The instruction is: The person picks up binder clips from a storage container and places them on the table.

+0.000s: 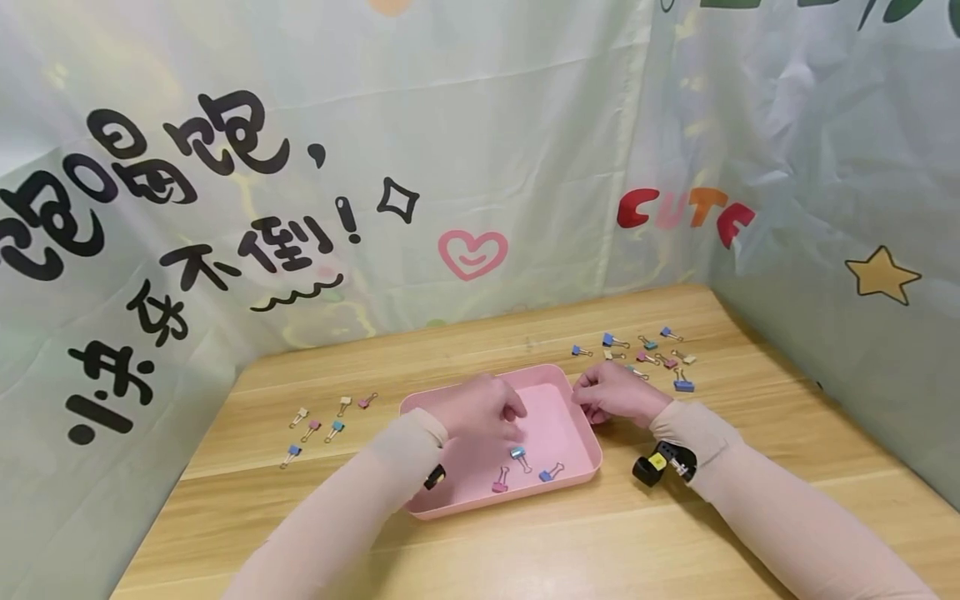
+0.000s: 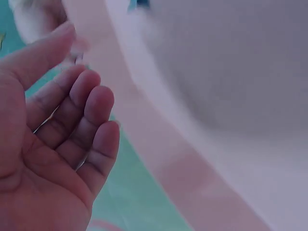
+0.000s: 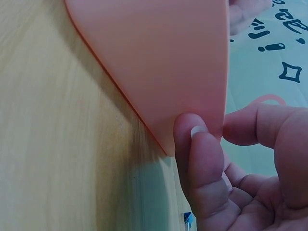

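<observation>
A pink tray point(image 1: 568, 417) lies on the wooden table. Inside are three binder clips: a teal one point(image 1: 518, 454), a pink one point(image 1: 500, 483) and a blue one point(image 1: 548, 476). My left hand point(image 1: 480, 408) hovers over the tray's left and middle part. In the left wrist view its fingers point(image 2: 100, 103) bend loosely, with nothing between them and the thumb. At the tray's right end, my right hand point(image 1: 617, 390) pinches the wall. The right wrist view shows bent fingers point(image 3: 204, 159) outside the tray wall point(image 3: 159, 62) and the thumb at its rim.
Left of the tray lie several small binder clips, among them a teal one point(image 1: 337, 428) and a blue one point(image 1: 292, 452). Another scattered group, with a blue clip point(image 1: 683, 385), lies beyond the right hand. A printed cloth point(image 1: 540, 192) hangs behind the table point(image 1: 600, 542).
</observation>
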Action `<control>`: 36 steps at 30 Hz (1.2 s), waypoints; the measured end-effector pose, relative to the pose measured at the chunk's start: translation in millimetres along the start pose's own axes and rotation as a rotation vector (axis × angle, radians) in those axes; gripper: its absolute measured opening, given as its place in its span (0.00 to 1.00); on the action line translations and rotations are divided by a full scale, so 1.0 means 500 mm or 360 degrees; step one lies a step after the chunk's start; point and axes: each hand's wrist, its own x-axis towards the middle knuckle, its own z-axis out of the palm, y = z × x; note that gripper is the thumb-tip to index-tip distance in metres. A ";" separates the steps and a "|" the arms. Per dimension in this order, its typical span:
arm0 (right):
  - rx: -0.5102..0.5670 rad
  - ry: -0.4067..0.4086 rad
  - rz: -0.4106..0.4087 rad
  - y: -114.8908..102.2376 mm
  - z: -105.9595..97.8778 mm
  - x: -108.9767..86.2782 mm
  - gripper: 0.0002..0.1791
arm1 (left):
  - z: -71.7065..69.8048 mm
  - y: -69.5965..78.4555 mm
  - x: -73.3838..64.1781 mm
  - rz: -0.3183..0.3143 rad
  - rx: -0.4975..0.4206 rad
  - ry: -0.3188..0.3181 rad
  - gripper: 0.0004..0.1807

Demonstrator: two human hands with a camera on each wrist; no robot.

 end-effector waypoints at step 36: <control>0.0023 -0.0025 -0.0033 -0.007 0.003 -0.007 0.09 | 0.081 0.082 0.060 0.0411 0.0447 -0.0207 0.04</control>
